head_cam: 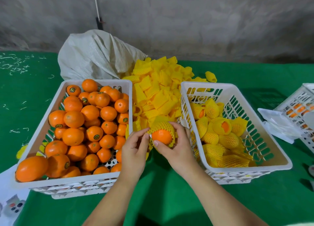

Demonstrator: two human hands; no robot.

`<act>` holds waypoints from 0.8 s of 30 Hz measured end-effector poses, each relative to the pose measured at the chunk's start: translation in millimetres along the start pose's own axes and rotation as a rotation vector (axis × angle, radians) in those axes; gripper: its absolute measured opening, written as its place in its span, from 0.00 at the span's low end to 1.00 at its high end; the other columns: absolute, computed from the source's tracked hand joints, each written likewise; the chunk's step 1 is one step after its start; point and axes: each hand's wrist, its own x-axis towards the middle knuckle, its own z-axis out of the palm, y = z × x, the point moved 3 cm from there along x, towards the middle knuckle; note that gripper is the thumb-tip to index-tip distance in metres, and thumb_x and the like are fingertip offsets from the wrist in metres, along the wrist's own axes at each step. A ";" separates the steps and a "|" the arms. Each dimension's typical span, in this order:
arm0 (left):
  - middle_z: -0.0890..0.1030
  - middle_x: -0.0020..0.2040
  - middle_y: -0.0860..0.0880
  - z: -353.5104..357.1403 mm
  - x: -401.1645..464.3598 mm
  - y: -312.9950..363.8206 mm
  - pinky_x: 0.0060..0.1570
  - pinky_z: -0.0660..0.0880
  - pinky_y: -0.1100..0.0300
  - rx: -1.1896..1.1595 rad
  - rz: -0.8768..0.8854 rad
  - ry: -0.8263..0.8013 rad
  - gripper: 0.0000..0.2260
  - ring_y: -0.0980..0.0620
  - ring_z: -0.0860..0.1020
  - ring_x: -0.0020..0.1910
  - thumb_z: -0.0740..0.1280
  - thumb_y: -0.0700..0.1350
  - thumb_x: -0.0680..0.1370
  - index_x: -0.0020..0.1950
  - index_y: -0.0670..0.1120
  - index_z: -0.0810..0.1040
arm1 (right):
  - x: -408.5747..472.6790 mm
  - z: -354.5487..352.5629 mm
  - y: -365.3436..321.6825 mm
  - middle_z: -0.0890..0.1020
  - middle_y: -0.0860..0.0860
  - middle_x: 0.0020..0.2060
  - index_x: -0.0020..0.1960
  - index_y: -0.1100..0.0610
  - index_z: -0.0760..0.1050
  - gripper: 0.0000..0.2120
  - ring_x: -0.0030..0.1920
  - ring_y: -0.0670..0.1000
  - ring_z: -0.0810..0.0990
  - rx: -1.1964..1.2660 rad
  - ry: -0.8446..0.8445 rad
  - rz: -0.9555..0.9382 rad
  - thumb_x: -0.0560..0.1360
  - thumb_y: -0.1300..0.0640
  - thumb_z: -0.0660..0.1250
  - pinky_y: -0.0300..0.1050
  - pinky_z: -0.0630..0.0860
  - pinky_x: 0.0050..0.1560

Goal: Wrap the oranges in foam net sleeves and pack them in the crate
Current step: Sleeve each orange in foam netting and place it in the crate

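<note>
Fingers (171, 124) of both hands grip the half-sleeved orange (161, 136) between crates.

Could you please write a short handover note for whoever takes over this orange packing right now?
Left hand pinches the edge of the foam sleeve; right hand holds the orange, which is partly sleeved, with its near side bare.
Left crate: many bare oranges.
Right crate: wrapped oranges, with room left.
Spare sleeves are piled between the crates.
Left to do: finish this sleeve, place the orange in the right crate, and continue.
</note>
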 end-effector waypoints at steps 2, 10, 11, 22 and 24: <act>0.82 0.49 0.56 2.4 -1.1 2.7 0.46 0.80 0.57 0.042 0.043 0.009 0.10 0.49 0.82 0.47 0.68 0.50 0.84 0.61 0.65 0.83 | -1.3 -2.0 0.3 0.66 0.37 0.61 0.67 0.36 0.67 0.37 0.65 0.44 0.74 0.002 0.023 0.048 0.62 0.31 0.75 0.44 0.79 0.61; 0.79 0.54 0.59 0.0 -7.7 10.8 0.51 0.74 0.69 0.125 0.205 -0.068 0.10 0.52 0.80 0.54 0.70 0.50 0.83 0.63 0.61 0.80 | -17.8 7.6 -2.8 0.76 0.33 0.58 0.68 0.39 0.69 0.34 0.55 0.29 0.76 0.140 0.083 0.156 0.64 0.33 0.71 0.31 0.74 0.52; 0.78 0.55 0.60 -0.4 -7.6 11.8 0.52 0.75 0.68 0.130 0.205 -0.080 0.11 0.52 0.80 0.56 0.69 0.51 0.82 0.63 0.61 0.79 | -19.2 9.2 -3.6 0.76 0.34 0.59 0.69 0.39 0.70 0.34 0.55 0.31 0.77 0.159 0.085 0.158 0.65 0.34 0.71 0.33 0.76 0.54; 0.74 0.48 0.57 -2.0 -11.1 7.2 0.50 0.71 0.70 0.180 0.324 -0.093 0.13 0.57 0.77 0.49 0.69 0.44 0.82 0.65 0.45 0.85 | -18.9 17.3 -1.9 0.78 0.46 0.62 0.66 0.40 0.70 0.26 0.59 0.43 0.81 0.240 0.126 0.155 0.73 0.48 0.77 0.42 0.79 0.60; 0.75 0.48 0.55 -4.0 -10.4 4.5 0.51 0.72 0.68 0.121 0.270 -0.043 0.11 0.56 0.77 0.49 0.70 0.42 0.82 0.63 0.49 0.85 | -17.6 16.6 1.0 0.77 0.49 0.63 0.68 0.45 0.70 0.30 0.60 0.47 0.81 0.211 0.134 0.135 0.71 0.47 0.78 0.45 0.79 0.60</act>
